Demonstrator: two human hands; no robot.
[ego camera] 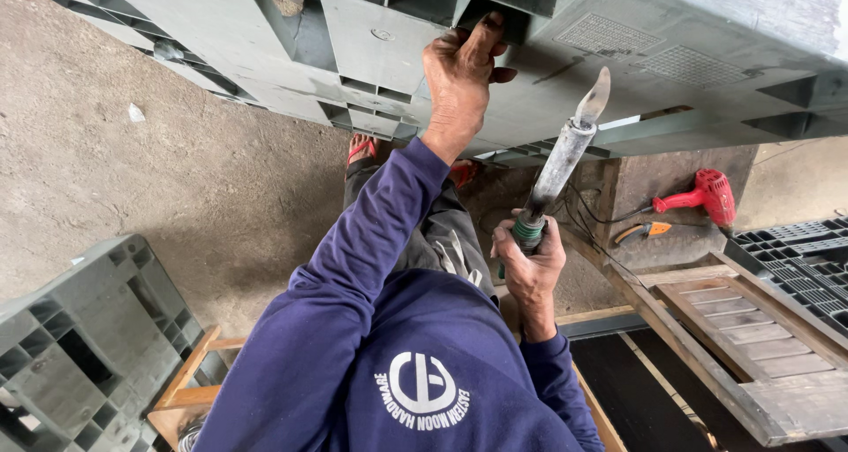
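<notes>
A big grey plastic pallet [371, 45] stands tilted across the top of the view, its ribbed underside facing me. My left hand [459, 72], at the end of a blue sleeve, grips an edge of one of its openings. My right hand [530, 271] holds a metal-barrelled tool [561, 160] by its green-banded grip. The tool points upward, and its flattened tip lies close to the pallet's surface, just right of my left hand. Whether the tip touches the plastic cannot be told.
A red hand-held power tool [707, 196] and orange-handled pliers [645, 231] lie on a concrete block at right. Below them are a wooden pallet [751, 346] and a black plastic pallet [795, 258]. Another grey pallet [79, 346] and a wooden frame [190, 381] sit lower left.
</notes>
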